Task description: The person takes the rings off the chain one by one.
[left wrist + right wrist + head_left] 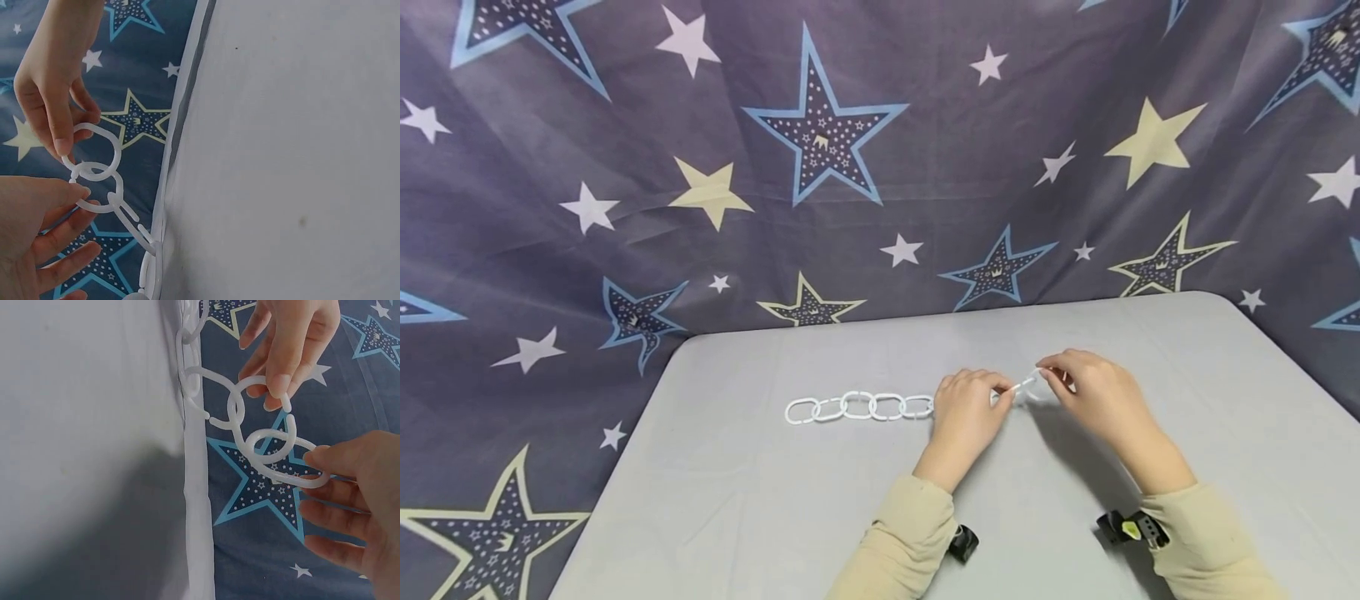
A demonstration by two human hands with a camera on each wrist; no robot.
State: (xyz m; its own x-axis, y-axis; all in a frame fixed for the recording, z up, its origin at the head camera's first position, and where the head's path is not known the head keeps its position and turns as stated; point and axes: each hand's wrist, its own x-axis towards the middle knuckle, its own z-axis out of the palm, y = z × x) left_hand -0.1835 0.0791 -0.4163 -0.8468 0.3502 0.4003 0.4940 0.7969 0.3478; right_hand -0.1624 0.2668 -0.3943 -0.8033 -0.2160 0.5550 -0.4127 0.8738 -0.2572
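A chain of white oval plastic links [857, 406] stretches across the table from the left toward my hands. My left hand [967, 414] pinches a link [239, 434] near the chain's right end between thumb and forefinger. That link has a small gap in its side, seen in the right wrist view. My right hand [1093, 394] pinches the end link [116, 149], which is looped through the left hand's link. Both of these links are held up above the table. In the head view, the left hand hides part of the chain.
The table [737, 500] has a light grey cloth and rounded far corners. Behind it hangs a dark curtain [925, 167] printed with stars. A black wrist device [1131, 528] sits at the right cuff, another [963, 543] at the left.
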